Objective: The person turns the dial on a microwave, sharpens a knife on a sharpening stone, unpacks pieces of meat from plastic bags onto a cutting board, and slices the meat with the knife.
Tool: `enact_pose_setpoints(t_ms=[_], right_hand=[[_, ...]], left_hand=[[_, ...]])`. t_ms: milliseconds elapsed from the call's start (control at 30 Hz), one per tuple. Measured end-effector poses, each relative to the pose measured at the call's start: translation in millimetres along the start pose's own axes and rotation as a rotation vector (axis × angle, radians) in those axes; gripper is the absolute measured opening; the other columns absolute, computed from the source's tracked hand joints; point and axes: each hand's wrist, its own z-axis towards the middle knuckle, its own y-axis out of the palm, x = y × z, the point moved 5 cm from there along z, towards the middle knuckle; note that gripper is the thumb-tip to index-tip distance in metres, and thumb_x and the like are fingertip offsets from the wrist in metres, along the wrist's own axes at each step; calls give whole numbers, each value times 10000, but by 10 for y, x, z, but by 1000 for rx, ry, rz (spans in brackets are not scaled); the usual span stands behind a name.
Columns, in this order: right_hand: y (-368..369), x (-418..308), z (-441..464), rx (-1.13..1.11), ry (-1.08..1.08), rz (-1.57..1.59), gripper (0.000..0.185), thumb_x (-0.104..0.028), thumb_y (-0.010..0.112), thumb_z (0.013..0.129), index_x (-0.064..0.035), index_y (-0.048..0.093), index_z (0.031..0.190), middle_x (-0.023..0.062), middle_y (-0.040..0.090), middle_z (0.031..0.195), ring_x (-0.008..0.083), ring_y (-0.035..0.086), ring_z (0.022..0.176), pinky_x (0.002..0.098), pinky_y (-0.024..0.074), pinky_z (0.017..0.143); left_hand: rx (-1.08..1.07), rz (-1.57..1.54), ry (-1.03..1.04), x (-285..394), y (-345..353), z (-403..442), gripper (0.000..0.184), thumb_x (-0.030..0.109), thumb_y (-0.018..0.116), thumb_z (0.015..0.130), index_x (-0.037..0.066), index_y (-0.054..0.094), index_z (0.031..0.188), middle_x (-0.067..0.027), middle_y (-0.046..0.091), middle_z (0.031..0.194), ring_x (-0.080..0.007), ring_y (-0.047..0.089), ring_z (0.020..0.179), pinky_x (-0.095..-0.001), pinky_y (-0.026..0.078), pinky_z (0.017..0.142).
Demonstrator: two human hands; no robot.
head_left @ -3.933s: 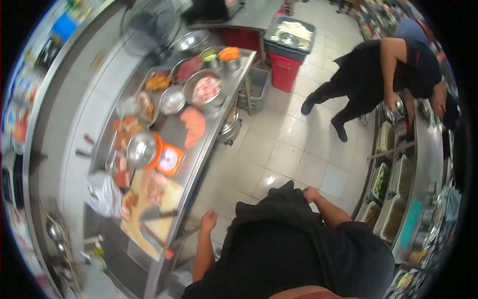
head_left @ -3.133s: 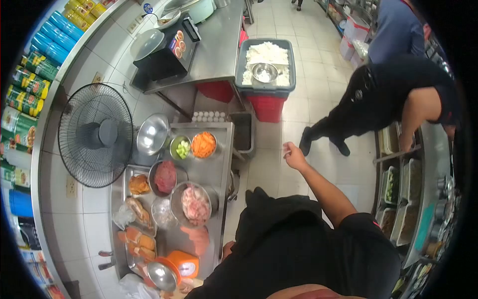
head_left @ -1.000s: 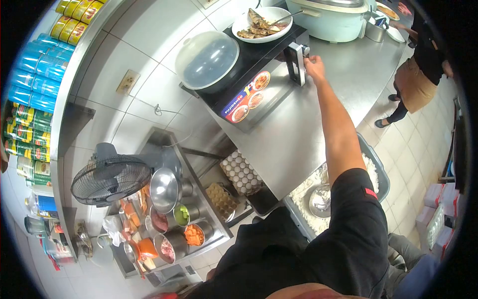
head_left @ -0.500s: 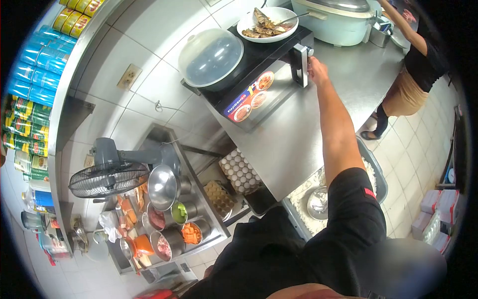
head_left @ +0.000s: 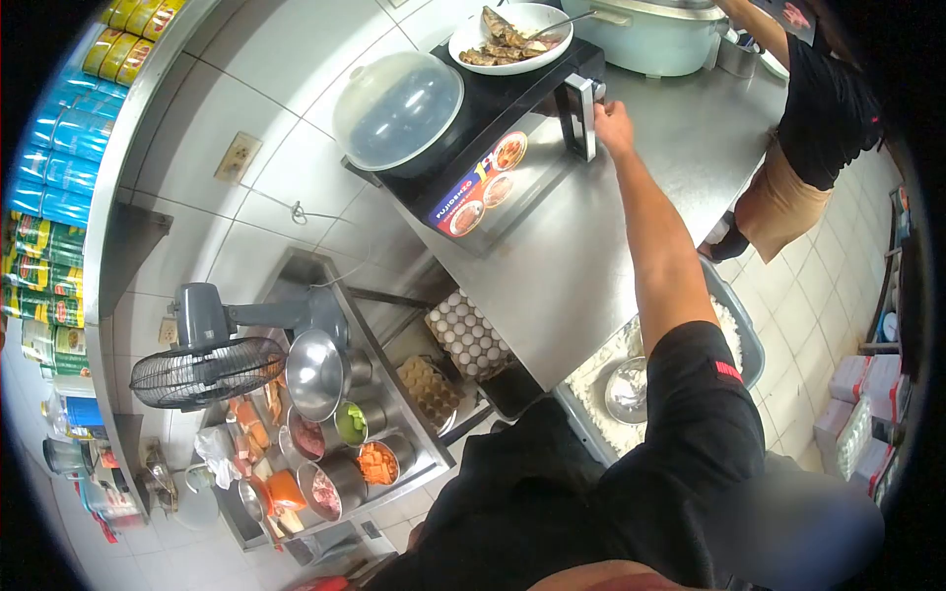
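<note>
My right hand (head_left: 614, 129) is at the right front of a black microwave oven (head_left: 394, 192). Its fingers are closed round a control knob there, mostly hidden behind them, just beside the upright silver handle (head_left: 579, 116). A colourful sticker (head_left: 480, 184) marks the oven's front. On top of the oven are a translucent domed cover (head_left: 399, 108) and a white bowl (head_left: 510, 61) of cooked fish with a spoon in it. My left hand cannot be made out; only a sliver of skin shows beside my dark clothes at the bottom.
The oven stands on a steel table (head_left: 552, 305), with a large pale cooker (head_left: 650, 39) behind. A co-worker (head_left: 813, 148) stands at the far right. Below are egg trays (head_left: 468, 335) and a grey tub of rice (head_left: 754, 360). A fan (head_left: 207, 369) and several food containers occupy the left counter.
The view has shifted slightly, so the oven and table sit a little further left and up. My right hand stays at the knob. The co-worker has bent or shifted a little.
</note>
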Motion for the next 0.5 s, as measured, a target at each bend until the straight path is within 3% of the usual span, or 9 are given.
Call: enact_pose_setpoints(t_ms=[167, 267, 367, 500], right_hand=[[158, 142, 131, 19, 116, 192, 556, -425, 658, 843, 61, 642, 1113, 240, 712, 1127, 365, 669, 1110, 407, 491, 987], [296, 284, 297, -38, 183, 341, 431, -405, 654, 919, 17, 623, 1002, 89, 638, 820, 152, 572, 630, 333, 437, 514], [161, -1, 3, -183, 404, 585, 358, -387, 650, 925, -35, 621, 983, 19, 541, 729, 117, 481, 573, 291, 354, 474], [180, -61, 25, -211, 548, 743, 281, -356, 694, 889, -91, 613, 938, 36, 584, 785, 147, 573, 656, 344, 386, 522]], left_hand=[[-4, -3, -6, -10, 21, -18, 416, 287, 656, 935, 26, 676, 1259, -140, 709, 1121, -245, 662, 952, -371, 506, 835], [-7, -2, -2, 1, 1, -2, 417, 287, 655, 936, 26, 675, 1261, -141, 708, 1126, -247, 662, 958, -371, 505, 840], [-4, -1, 2, -8, 3, 25, 418, 286, 654, 936, 26, 674, 1262, -142, 707, 1130, -248, 661, 965, -372, 504, 846], [1, 2, 20, 34, -6, 102, 418, 286, 653, 937, 26, 673, 1265, -144, 706, 1137, -250, 660, 973, -373, 503, 854]])
